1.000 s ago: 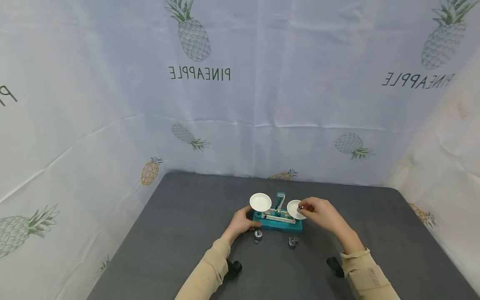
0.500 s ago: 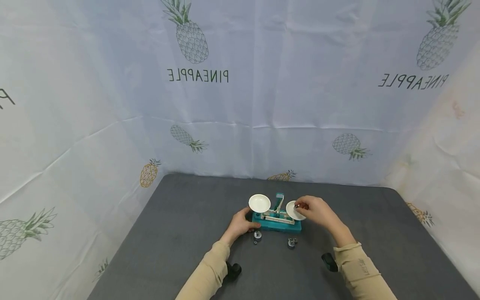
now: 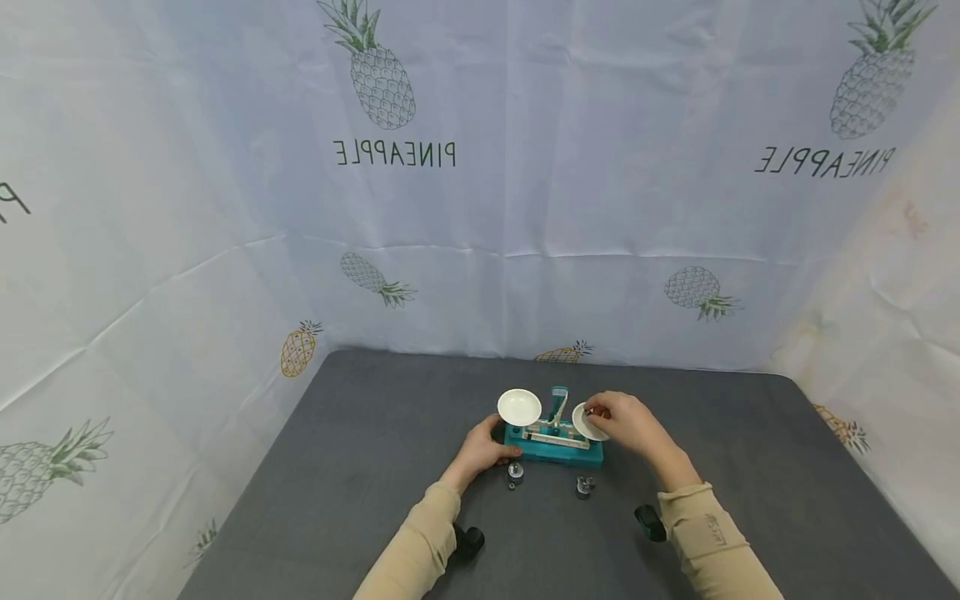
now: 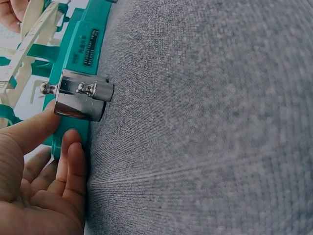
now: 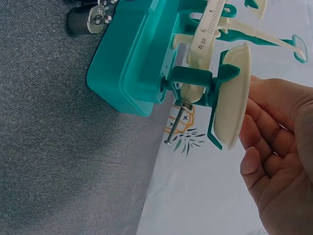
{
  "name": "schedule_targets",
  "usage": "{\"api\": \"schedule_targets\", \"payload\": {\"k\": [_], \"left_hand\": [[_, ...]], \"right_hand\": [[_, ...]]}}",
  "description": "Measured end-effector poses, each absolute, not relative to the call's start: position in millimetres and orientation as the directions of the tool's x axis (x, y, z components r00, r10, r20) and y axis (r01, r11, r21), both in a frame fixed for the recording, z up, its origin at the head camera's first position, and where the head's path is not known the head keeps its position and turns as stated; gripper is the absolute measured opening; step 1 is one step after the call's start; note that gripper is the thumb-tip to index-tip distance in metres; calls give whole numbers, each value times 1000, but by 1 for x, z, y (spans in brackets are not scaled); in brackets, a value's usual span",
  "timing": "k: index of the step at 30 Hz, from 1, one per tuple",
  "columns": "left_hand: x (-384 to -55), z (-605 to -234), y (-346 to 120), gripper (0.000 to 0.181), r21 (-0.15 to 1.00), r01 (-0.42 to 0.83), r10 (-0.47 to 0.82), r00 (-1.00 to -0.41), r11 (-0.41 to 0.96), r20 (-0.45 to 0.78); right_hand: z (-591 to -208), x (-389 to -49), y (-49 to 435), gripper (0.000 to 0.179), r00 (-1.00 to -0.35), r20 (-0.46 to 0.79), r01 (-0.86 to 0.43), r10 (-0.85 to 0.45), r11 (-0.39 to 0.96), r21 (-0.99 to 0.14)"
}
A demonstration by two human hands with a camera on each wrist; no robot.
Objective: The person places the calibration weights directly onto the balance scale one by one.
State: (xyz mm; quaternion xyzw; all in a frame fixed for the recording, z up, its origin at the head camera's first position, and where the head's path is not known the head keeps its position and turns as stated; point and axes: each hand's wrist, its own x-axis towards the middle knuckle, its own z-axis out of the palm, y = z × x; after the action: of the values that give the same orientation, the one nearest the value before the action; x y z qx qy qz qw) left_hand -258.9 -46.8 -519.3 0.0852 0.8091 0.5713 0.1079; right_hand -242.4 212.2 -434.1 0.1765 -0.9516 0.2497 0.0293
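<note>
A teal balance scale [image 3: 561,452] with two cream pans stands on the dark table. My left hand [image 3: 477,447] grips the left end of its base, thumb in front, as the left wrist view [image 4: 46,181] also shows. Over the right pan [image 3: 582,425], my right hand [image 3: 624,419] pinches a small metal weight, of which only a dark bit shows between the fingertips. From the right wrist, the fingertips are hidden behind the tilted-looking pan [image 5: 234,98]. The left pan [image 3: 519,407] holds nothing.
Just in front of the base, a silver cylinder weight [image 3: 515,471] with smaller ones sits near my left hand. Another group of metal weights [image 3: 584,485] stands in front of the base's right part. A pineapple-print curtain [image 3: 480,200] borders the table behind.
My right hand has moved slightly left and further in over the right pan, and the small weight shows less. The left hand keeps its grip on the base.
</note>
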Motion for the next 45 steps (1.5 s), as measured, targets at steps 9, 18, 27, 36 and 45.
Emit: {"api": "schedule_targets", "payload": {"k": [9,18,27,36,45], "left_hand": [[-259,-521,-47,71,947,-30,257,-959,318,-117],[-260,-520,-46,70,946,-39,276,-952,321,-133],[-258,-517,-46,67,948,-39,267,-955,315,-128],[-260,-516,-46,68,943,-58,269,-951,327,-152],[-261,-516,-46,67,945,-73,277,-946,318,-166]], "right_hand": [[-438,-242,211,15,-934,133,-353,-330,814,-460],[-439,-242,211,14,-935,132,-353,-330,815,-460],[-436,-240,211,15,-929,146,-369,-341,810,-456],[-433,-233,213,21,-932,171,-364,-321,822,-438],[-427,-217,222,26,-926,225,-374,-303,824,-425]]}}
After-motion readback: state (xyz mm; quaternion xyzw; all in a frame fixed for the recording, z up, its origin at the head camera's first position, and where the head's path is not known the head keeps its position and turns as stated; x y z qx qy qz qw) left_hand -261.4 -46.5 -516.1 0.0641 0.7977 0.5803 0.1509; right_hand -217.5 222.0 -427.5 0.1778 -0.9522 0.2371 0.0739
